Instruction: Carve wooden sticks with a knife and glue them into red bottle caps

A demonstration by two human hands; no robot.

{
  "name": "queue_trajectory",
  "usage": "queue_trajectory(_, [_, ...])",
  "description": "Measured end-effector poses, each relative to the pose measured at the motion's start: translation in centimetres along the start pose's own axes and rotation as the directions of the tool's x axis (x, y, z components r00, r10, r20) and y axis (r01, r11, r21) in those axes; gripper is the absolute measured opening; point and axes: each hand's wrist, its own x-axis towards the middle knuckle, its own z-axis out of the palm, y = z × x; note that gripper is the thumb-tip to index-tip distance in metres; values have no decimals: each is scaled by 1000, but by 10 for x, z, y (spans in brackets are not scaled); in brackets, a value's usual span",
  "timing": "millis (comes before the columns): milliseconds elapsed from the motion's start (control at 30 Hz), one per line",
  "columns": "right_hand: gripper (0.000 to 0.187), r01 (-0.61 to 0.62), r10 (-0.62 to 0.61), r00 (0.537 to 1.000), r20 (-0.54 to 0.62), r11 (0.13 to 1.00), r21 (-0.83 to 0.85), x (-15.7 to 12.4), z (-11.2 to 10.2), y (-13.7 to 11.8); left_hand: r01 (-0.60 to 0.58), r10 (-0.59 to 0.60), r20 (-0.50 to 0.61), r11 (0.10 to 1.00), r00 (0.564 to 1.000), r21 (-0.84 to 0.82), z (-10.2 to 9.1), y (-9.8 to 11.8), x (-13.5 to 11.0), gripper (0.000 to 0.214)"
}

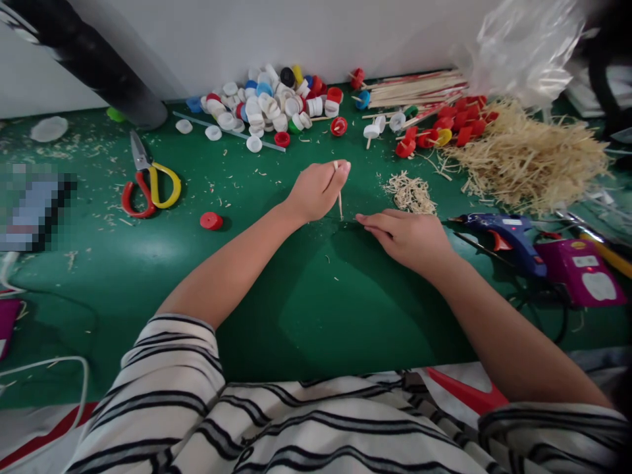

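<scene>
Mid-tabletop (306, 309), the left hand (318, 191) pinches a stick (340, 203) upright. The right hand (407, 238), flat and empty, nears its foot; steadiness seems needed.

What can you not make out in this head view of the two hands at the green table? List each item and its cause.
Head view throughout.
1. Block at left edge: pixelated, unidentifiable.
2. Stick in left hand: middle hidden by fingers.
3. Right hand: anything under its fingertips is hidden.
4. Dark tube, top left: cut off by the edge.
5. Bag, top right: blurred, contents unclear.
</scene>
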Motion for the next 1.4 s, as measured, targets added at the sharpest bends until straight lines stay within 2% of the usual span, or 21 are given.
queue_trajectory(167, [47, -6, 6, 1000, 3, 995, -100, 6, 0, -5, -17, 17, 14, 999, 1000, 40, 1, 3, 1, 64])
queue_trajectory(533, [44, -50, 54, 997, 59, 997, -63, 6, -7, -12, -23, 21, 26, 997, 999, 74, 1, 4, -1, 62])
queue_trajectory(933, [42, -98, 120, 979, 168, 986, -133, 8, -17, -16, -122, 84, 137, 947, 987, 297, 1, 16, -3, 62])
queue_trajectory(1100, [42, -90, 118, 977, 179, 984, -157, 3, -19, -10, -72, -3, 188, 918, 982, 391, -3, 26, -3, 51])
queue_trajectory(1267, [43, -77, 95, 984, 147, 989, -123, -2, -13, -4, 20, -81, 175, 945, 981, 327, -3, 23, 2, 51])
queue_trajectory(1400, [47, -80, 97, 991, 94, 983, -167, 3, -11, -7, 79, -145, 197, 947, 970, 312, -2, 25, 7, 53])
